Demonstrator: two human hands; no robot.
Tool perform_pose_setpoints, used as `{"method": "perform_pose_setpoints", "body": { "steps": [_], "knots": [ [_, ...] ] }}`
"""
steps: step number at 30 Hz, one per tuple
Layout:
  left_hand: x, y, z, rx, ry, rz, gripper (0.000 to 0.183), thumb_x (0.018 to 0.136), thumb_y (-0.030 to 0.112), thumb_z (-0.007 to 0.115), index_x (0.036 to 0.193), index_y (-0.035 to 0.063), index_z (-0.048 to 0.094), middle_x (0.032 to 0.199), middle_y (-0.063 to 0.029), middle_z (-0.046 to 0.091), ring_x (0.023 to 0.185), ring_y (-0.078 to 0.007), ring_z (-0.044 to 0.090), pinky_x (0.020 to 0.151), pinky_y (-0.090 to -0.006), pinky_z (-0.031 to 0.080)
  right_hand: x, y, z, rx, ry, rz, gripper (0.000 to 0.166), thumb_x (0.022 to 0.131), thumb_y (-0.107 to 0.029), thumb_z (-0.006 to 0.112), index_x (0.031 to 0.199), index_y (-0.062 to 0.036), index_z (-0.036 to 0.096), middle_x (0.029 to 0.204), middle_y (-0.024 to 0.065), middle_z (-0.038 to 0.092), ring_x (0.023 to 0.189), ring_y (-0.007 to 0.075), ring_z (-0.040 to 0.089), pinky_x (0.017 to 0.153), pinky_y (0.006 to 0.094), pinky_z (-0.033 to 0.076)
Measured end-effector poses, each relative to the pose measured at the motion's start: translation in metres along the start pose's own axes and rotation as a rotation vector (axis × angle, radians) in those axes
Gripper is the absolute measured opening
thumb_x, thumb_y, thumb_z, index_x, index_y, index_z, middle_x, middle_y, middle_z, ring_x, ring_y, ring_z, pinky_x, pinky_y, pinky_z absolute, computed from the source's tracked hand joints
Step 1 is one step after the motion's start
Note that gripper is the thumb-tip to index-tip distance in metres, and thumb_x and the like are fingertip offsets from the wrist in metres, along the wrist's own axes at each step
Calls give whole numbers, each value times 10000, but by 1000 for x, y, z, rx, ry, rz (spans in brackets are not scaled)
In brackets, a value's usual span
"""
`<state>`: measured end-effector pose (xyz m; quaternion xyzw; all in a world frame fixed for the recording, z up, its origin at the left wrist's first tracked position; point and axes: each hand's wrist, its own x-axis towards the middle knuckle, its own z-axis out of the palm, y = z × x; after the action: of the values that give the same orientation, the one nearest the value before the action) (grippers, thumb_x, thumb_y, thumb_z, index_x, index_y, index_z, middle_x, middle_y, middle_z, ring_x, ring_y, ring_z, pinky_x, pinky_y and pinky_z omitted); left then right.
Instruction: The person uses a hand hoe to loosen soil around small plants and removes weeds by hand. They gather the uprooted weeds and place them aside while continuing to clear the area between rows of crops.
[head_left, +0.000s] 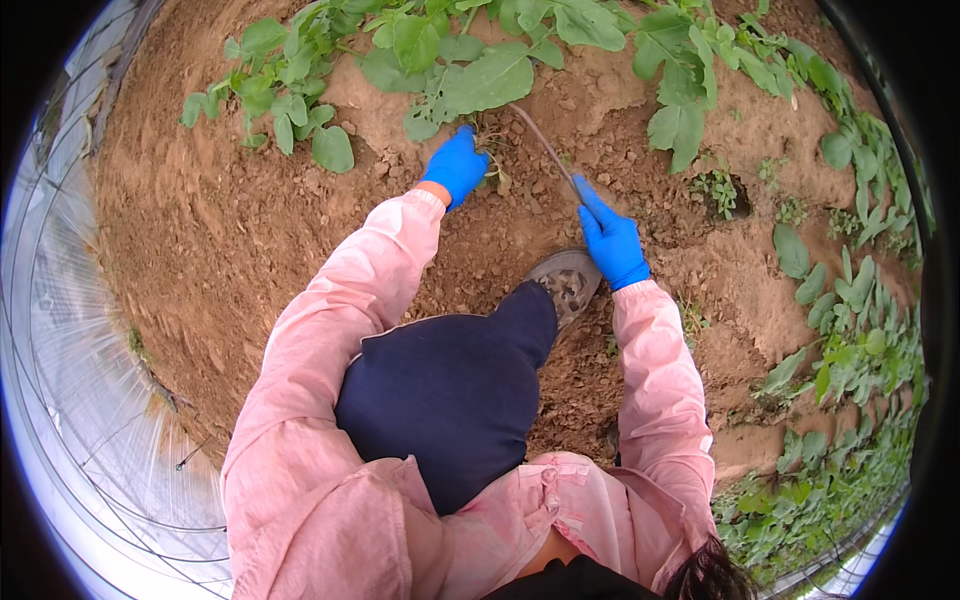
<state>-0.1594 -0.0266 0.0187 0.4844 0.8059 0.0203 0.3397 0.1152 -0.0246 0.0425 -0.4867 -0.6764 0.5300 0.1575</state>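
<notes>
My left hand (457, 166), in a blue glove, is closed around a small uprooted-looking or bent weed (499, 176) with thin stems, just below a broad, insect-holed leaf (491, 79). To its right, my right hand (611, 234), also gloved in blue, grips the end of a thin metal rod-like tool (546, 144). The tool slants up and left over the brown soil, and its far end is hidden under the leaves. Between and below the hands lies loose, crumbly soil (487, 240).
Leafy green plants (289, 97) grow along the top, with more crop rows (862, 352) at the right. A small hole (741, 199) beside a weed lies right of my right hand. My patterned shoe (570, 285) rests on the soil. Clear plastic sheeting (112, 420) borders the left.
</notes>
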Motion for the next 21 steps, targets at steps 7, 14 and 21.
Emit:
{"method": "perform_pose_setpoints", "body": {
  "steps": [7, 14, 21],
  "knots": [
    [3, 6, -8, 206, 103, 95, 412, 818, 237, 559, 1201, 93, 514, 1042, -199, 599, 930, -365, 581, 782, -435, 472, -6, 0, 2, 58, 10, 66, 427, 892, -211, 525, 1301, -308, 452, 656, 180, 573, 499, 206, 509, 565, 338, 454],
    [32, 11, -21, 407, 6, 108, 339, 795, 206, 548, 1115, 99, 576, 1059, -179, 598, 929, -350, 587, 784, -426, 481, -8, -8, -3, 52, -14, 120, 426, 886, -203, 529, 1297, -291, 460, 650, 180, 562, 497, 203, 490, 564, 333, 450],
    [47, -6, -25, 331, 16, 175, 350, 805, 269, 551, 1100, 83, 573, 1032, -183, 607, 892, -364, 594, 760, -433, 486, -7, -3, -3, 104, 1, 91, 417, 887, -196, 530, 1291, -280, 472, 611, 161, 524, 505, 178, 474, 567, 319, 444]
  ]
}}
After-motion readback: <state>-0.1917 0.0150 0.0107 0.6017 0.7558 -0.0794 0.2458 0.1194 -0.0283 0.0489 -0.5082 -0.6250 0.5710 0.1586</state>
